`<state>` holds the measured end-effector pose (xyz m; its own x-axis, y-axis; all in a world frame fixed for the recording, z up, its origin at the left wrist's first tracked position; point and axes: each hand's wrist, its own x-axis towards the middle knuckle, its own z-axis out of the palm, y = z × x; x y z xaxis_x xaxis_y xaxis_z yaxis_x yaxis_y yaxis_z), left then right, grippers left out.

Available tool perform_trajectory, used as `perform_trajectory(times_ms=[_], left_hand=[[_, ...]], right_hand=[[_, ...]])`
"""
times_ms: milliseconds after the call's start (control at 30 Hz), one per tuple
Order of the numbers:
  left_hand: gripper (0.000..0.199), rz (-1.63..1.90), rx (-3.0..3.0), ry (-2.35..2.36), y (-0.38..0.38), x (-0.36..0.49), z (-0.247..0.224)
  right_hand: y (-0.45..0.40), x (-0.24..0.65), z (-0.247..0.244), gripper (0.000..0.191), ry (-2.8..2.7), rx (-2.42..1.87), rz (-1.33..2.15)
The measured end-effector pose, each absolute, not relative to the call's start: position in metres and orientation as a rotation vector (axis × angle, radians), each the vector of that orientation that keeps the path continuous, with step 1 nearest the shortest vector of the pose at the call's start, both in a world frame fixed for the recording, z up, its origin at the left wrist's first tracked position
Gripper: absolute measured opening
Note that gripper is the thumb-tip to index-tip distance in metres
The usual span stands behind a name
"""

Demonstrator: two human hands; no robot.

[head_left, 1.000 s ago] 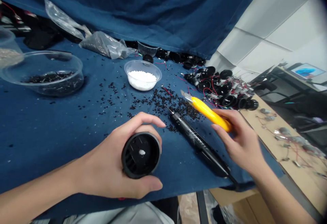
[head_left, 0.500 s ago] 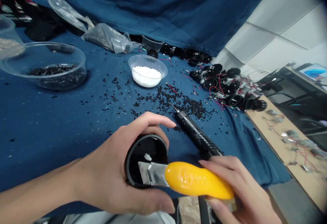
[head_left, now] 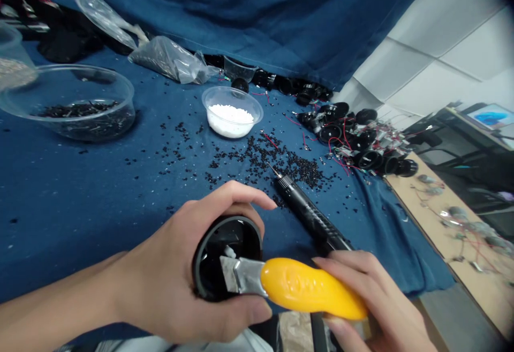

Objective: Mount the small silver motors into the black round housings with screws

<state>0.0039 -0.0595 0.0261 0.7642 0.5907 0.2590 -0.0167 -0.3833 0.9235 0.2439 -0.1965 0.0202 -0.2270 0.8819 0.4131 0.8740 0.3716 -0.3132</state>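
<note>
My left hand (head_left: 176, 274) is wrapped round a black plastic cup-shaped housing (head_left: 201, 266), its open mouth facing me. Inside it shows a small white part (head_left: 229, 252). Between the fingers and thumb of my right hand (head_left: 373, 298) is the yellow handle of a utility knife (head_left: 309, 287). Its metal blade end reaches over the housing's rim, close to the white part; whether it touches cannot be made out. Just beyond my right hand a black electric screwdriver (head_left: 309, 212) lies on the blue cloth, bit pointing away to the left.
Small black screws (head_left: 289, 162) lie scattered on the blue cloth (head_left: 100, 196). Behind them stands a clear bowl of white pieces (head_left: 232, 119); a larger bowl (head_left: 128, 100) with dark parts is at left. Black housings with wires (head_left: 361, 132) are heaped at right, near a wooden table (head_left: 433, 218).
Both hands, with the housing and the knife, have shifted slightly down in view. The housing is tilted a little differently, and the blade remains at its mouth.
</note>
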Motion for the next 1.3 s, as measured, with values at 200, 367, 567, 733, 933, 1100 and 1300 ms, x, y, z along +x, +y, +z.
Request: perform_trajectory(times_ms=[200,367,567,733,933,1100,1300], left_hand=[[0.059,0.714,1.873,0.441,-0.0605,0.0056,0.0265],[0.051,0.698,1.903,0.468,-0.0611,0.0038,0.028],[0.047,0.673,1.954,0.491,-0.0613,0.0018,0.031],[0.044,0.687,1.973,0.518,-0.0623,0.003,0.0301],[0.055,0.705,1.877,0.472,-0.0624,0.0043,0.0265],[0.056,0.7,1.855,0.454,-0.064,0.0035,0.0268],[0.056,0.699,1.833,0.451,-0.0627,0.0041,0.0273]], right_hand=[[-0.198,0.2456,0.022,0.029,-2.141,-1.514,0.045],[-0.1986,0.2457,0.0193,0.029,-2.149,-1.488,0.047],[-0.1965,0.241,0.021,0.03,-2.155,-1.504,-0.02],[-0.1976,0.2424,0.0214,0.03,-2.156,-1.499,-0.039],[-0.1987,0.2473,0.0214,0.031,-2.157,-1.492,0.027],[-0.1974,0.2451,0.023,0.03,-2.139,-1.482,-0.015],[-0.1963,0.2432,0.023,0.031,-2.15,-1.466,-0.052]])
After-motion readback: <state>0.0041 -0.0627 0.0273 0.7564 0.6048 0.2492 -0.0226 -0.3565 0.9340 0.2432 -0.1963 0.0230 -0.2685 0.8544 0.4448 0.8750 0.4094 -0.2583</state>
